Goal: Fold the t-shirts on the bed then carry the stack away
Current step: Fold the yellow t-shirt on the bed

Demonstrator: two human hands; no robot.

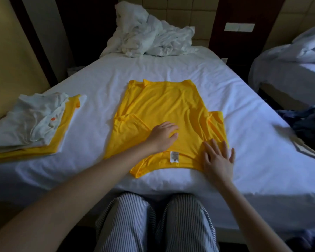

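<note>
Two hands rest flat, holding nothing, on the thin yellow cotton t-shirt [164, 102] spread in the middle of the white-sheeted bed [244, 128]: left hand [162, 135] on its near middle, right hand [216, 159], fingers spread wide, on its near right edge. A dragging palm could bunch the soft knit and skew the fold. Bare sheet lies open right and far; the folded white-and-yellow stack [31, 122] sits well apart at the left edge.
</note>
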